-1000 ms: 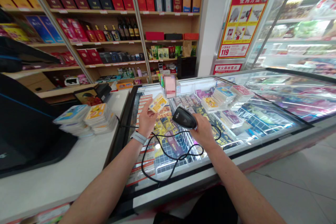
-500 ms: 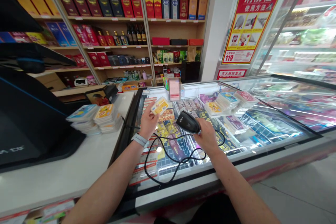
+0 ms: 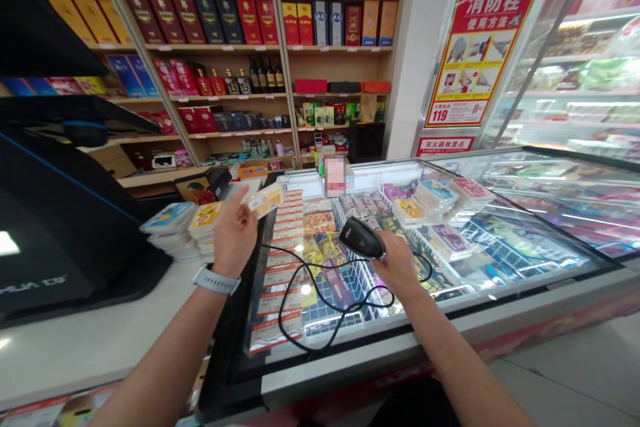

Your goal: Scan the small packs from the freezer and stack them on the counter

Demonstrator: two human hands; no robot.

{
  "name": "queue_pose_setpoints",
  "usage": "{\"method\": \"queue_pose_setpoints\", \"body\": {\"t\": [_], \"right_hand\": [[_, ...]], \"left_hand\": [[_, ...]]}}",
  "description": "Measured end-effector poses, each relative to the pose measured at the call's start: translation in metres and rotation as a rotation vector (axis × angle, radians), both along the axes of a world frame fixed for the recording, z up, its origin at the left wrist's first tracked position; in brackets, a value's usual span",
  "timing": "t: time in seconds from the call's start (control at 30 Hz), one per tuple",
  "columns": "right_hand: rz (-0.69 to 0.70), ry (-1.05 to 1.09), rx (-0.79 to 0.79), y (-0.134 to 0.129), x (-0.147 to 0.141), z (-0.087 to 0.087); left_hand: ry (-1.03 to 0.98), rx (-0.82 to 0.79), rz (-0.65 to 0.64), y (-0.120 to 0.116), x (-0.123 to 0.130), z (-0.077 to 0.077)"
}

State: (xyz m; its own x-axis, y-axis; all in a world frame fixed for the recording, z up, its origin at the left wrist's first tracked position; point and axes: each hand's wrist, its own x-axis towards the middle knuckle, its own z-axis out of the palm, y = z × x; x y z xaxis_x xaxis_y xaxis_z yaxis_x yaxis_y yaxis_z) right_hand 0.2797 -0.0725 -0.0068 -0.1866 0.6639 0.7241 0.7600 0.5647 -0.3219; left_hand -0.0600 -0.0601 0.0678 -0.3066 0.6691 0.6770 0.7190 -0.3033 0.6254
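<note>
- Your right hand [image 3: 397, 263] is wrapped around the handle of a black plastic barcode scanner [image 3: 361, 238], held above the glass-topped white freezer [image 3: 350, 359]. Its thin black cable [image 3: 345, 311] lies in loose loops on the glass; a loop could catch your forearm or tug at the scanner if you pull away.
- Your left hand [image 3: 234, 237], with a pale grey strap [image 3: 217, 280] at the wrist, has its fingers closed on one end of a flat, clear pack with a yellow label [image 3: 267, 200]. That grip looks light, so a quick swing could let the pack slip onto the freezer's dark edge.
- Just beside that hand, on the white worktop [image 3: 150, 333], stands an uneven stack of yellow-labelled clear packs [image 3: 204, 219], with a blue-labelled stack [image 3: 170, 217] next to it. Brushing them with your knuckles could topple the upper packs.
- Farther off, more labelled packs [image 3: 410, 212] are piled on the glass; a bump could slide them.
- Compared with half a second ago, your left hand and its pack have moved from over the glass towards the worktop, and the hand now partly hides the yellow-labelled stack.
- The scanner has barely shifted over the freezer.
- The far piles look unchanged.
</note>
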Motion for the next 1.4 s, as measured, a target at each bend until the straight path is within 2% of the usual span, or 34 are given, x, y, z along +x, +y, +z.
{"method": "queue_pose_setpoints", "body": {"t": [0.07, 0.17, 0.27, 0.4, 0.67, 1.13, 1.4], "right_hand": [[0.000, -0.002, -0.003, 0.000, 0.000, 0.000], [0.003, 0.000, -0.002, 0.000, 0.000, 0.000], [0.002, 0.003, -0.013, 0.000, 0.000, -0.001], [0.001, 0.002, -0.024, 0.000, 0.000, -0.001], [0.011, 0.015, -0.040, -0.004, -0.001, 0.002], [0.009, 0.027, -0.040, -0.006, -0.002, 0.006], [0.004, 0.044, -0.019, -0.006, -0.002, 0.006]], "left_hand": [[0.103, 0.012, 0.157, -0.017, -0.016, 0.009], [0.363, 0.024, 0.409, -0.036, -0.040, 0.015], [0.579, 0.013, 0.513, -0.043, -0.062, 0.014], [0.712, 0.040, 0.511, -0.041, -0.082, 0.005], [0.832, -0.078, 0.511, -0.030, -0.098, -0.010], [0.810, -0.132, 0.480, -0.030, -0.086, -0.014], [0.798, -0.134, 0.479, -0.033, -0.076, -0.010]]}}
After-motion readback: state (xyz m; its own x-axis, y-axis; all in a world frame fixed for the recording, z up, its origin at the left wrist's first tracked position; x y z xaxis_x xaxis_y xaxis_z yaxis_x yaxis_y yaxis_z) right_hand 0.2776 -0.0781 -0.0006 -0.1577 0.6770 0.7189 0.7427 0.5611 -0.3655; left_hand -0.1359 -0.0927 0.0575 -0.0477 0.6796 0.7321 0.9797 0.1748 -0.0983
